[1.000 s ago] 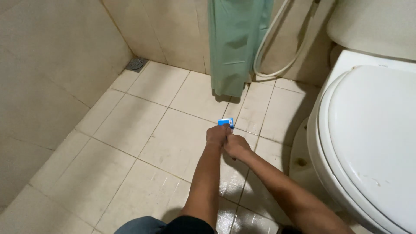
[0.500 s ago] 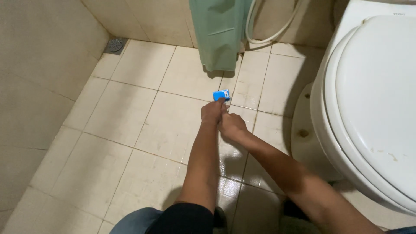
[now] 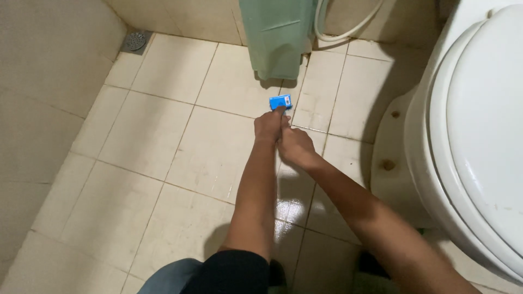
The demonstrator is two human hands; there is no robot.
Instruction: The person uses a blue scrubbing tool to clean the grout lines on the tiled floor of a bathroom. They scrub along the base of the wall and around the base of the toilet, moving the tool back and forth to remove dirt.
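Pressing down, the fingers of my left hand close on a small blue scrubbing block lying on the tiled floor below the green curtain; my right hand curls shut beside it, holding what I cannot tell. Tiles nearer me shine wet; those beyond look dull. Since a second ago, both hands sit farther from the toilet.

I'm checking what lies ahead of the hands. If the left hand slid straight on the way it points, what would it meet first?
The left hand already touches the small blue object on the floor tiles; beyond it, probably the hanging green curtain.
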